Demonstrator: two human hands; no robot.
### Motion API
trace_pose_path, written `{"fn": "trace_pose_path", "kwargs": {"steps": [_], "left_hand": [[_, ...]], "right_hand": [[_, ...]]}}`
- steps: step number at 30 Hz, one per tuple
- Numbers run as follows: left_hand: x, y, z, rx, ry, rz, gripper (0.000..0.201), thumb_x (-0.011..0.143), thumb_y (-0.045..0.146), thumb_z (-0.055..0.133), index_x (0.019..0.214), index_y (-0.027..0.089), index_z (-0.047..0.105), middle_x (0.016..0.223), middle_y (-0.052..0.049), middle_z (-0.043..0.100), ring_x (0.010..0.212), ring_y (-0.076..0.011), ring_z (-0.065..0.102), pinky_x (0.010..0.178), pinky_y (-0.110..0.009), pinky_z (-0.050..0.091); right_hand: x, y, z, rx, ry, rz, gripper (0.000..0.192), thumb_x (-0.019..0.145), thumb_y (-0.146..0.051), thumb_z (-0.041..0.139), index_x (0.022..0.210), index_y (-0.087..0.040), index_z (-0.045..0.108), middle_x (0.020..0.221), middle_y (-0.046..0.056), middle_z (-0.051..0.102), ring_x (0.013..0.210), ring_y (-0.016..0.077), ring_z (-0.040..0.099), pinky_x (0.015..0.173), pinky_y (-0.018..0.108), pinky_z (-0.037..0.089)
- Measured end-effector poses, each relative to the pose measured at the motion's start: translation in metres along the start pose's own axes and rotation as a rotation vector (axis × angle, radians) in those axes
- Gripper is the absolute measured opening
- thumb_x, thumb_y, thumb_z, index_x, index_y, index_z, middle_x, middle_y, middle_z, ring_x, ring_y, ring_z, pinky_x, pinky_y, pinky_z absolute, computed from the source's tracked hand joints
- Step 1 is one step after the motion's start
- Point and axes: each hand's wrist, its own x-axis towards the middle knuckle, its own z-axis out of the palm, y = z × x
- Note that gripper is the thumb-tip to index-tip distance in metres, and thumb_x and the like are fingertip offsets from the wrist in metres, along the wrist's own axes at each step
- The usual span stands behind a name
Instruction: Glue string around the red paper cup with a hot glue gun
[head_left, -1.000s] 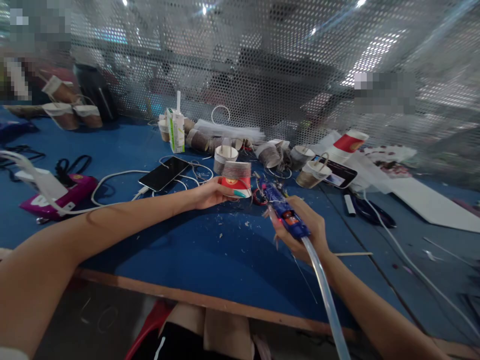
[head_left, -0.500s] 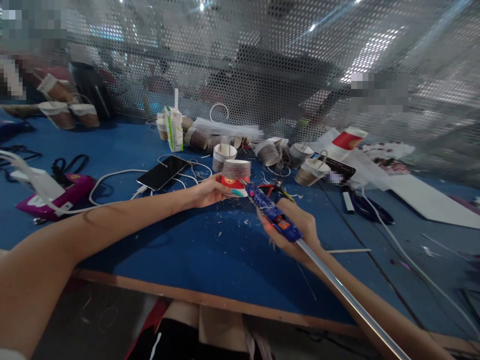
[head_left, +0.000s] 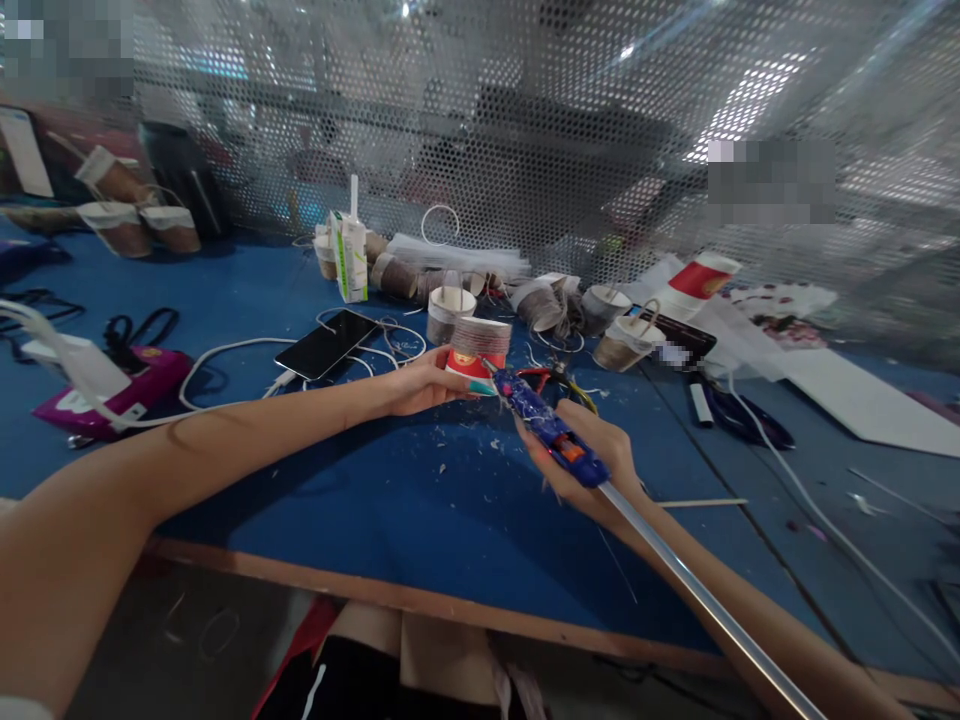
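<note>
Glue gun [head_left: 546,426] nozzle against cup [head_left: 477,350]

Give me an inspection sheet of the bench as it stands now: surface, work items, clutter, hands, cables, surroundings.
Surface: blue table, strewn with small white scraps.
Work items: red paper cup, upside down, wrapped partway in brown cord; blue glue gun, nozzle at the cup's side, clear glue stick out the back.
Clutter: finished wrapped cups, juice carton, phone, pink box, scissors.
Hands: left hand grips the cup; right hand grips the glue gun.
Cables: white cable plugged into the phone; another white cord at right.
Surroundings: perforated metal screen behind the table.
</note>
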Motion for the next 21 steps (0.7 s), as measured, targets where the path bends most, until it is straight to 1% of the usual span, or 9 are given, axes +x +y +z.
{"fn": "trace_pose_path", "kwargs": {"steps": [2, 4, 8, 10, 12, 15, 21], "left_hand": [[0.001, -0.001, 0.002, 0.03, 0.02, 0.011, 0.053, 0.054, 0.005, 0.084, 0.101, 0.014, 0.062, 0.096, -0.005, 0.072, 0.091, -0.0184, 0.069, 0.091, -0.036, 0.051], [0.003, -0.004, 0.002, 0.05, 0.064, 0.05, 0.055, 0.053, 0.004, 0.085, 0.102, 0.015, 0.061, 0.096, -0.006, 0.07, 0.092, -0.0199, 0.069, 0.09, -0.037, 0.051], [0.006, -0.011, 0.001, 0.108, 0.229, 0.15, 0.065, 0.05, 0.003, 0.087, 0.106, 0.017, 0.058, 0.098, -0.006, 0.068, 0.092, -0.0206, 0.066, 0.089, -0.039, 0.051], [0.007, -0.013, 0.0, 0.142, 0.261, 0.168, 0.067, 0.05, 0.005, 0.089, 0.107, 0.017, 0.057, 0.099, -0.007, 0.067, 0.093, -0.0211, 0.066, 0.089, -0.04, 0.051], [0.006, -0.013, 0.001, 0.149, 0.253, 0.175, 0.066, 0.05, 0.006, 0.089, 0.106, 0.016, 0.057, 0.099, -0.007, 0.067, 0.093, -0.0214, 0.066, 0.09, -0.04, 0.051], [0.006, -0.011, 0.003, 0.121, 0.246, 0.159, 0.066, 0.048, 0.004, 0.089, 0.103, 0.016, 0.056, 0.097, -0.007, 0.068, 0.09, -0.0204, 0.066, 0.088, -0.04, 0.052], [0.005, -0.006, 0.005, 0.023, 0.268, 0.087, 0.065, 0.047, -0.001, 0.085, 0.103, 0.016, 0.055, 0.098, -0.006, 0.07, 0.09, -0.019, 0.068, 0.092, -0.038, 0.052]], "right_hand": [[0.001, -0.001, 0.001, -0.019, 0.022, -0.009, 0.012, 0.087, -0.016, 0.063, 0.079, -0.02, 0.055, 0.069, 0.0, 0.058, 0.056, 0.0119, 0.056, 0.052, 0.025, 0.043], [0.002, -0.002, 0.004, -0.057, 0.091, 0.019, 0.011, 0.087, -0.018, 0.063, 0.079, -0.021, 0.056, 0.068, -0.001, 0.057, 0.057, 0.0131, 0.057, 0.054, 0.026, 0.044], [0.006, -0.004, 0.007, -0.134, 0.253, 0.24, 0.02, 0.087, -0.023, 0.062, 0.071, -0.023, 0.049, 0.064, -0.001, 0.053, 0.058, 0.0155, 0.056, 0.058, 0.029, 0.046], [0.006, -0.004, 0.007, -0.162, 0.288, 0.29, 0.022, 0.086, -0.023, 0.061, 0.07, -0.024, 0.045, 0.064, -0.001, 0.052, 0.058, 0.0162, 0.055, 0.058, 0.03, 0.046], [0.006, -0.006, 0.006, -0.198, 0.301, 0.276, 0.023, 0.085, -0.022, 0.061, 0.07, -0.024, 0.043, 0.064, -0.001, 0.051, 0.058, 0.0159, 0.053, 0.057, 0.029, 0.044], [0.003, -0.01, 0.003, -0.24, 0.287, 0.22, 0.022, 0.086, -0.021, 0.061, 0.072, -0.023, 0.045, 0.066, -0.001, 0.051, 0.059, 0.0147, 0.052, 0.057, 0.028, 0.044], [0.004, -0.008, 0.0, -0.193, 0.185, 0.005, 0.008, 0.086, -0.021, 0.062, 0.081, -0.021, 0.055, 0.07, 0.0, 0.057, 0.059, 0.0141, 0.054, 0.056, 0.027, 0.044]]}}
